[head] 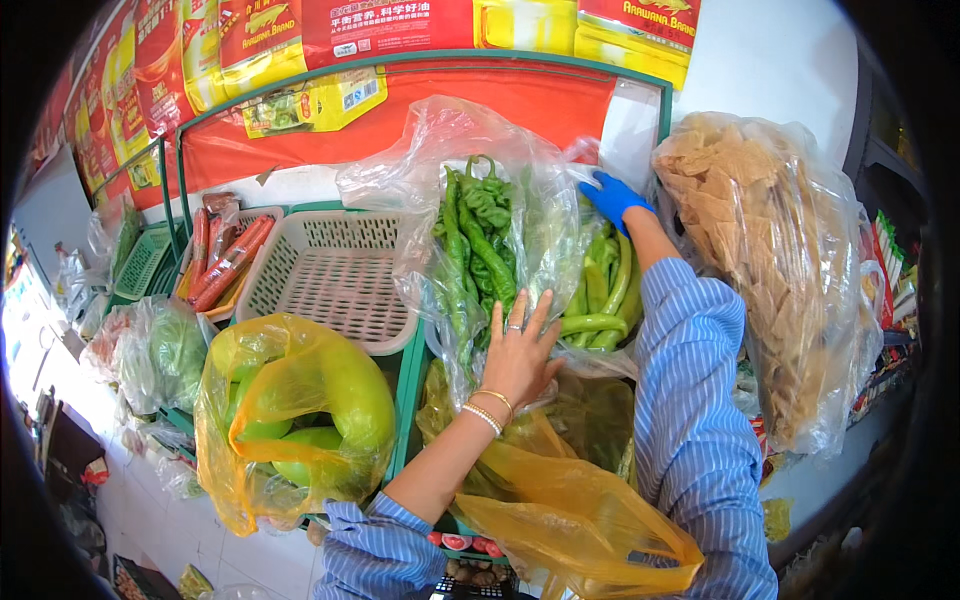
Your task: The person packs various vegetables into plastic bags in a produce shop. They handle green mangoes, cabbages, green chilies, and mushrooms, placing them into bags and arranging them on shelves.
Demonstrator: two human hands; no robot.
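Observation:
My bare left hand, with a ring and bracelets at the wrist, lies with fingers spread on a clear plastic bag. Long green peppers show inside and under that plastic. Further back, my right hand wears a blue glove and touches the bag's far right part; whether its fingers pinch the film is unclear. Paler green peppers sit below the gloved hand, partly under film. A yellow plastic bag drapes over the front of the stand, between my forearms.
To the left are an empty-looking perforated basket, a yellow bag of large green gourds and red wrapped sausages. A big clear bag of brown sheets stands at the right. A green metal rail runs along the back.

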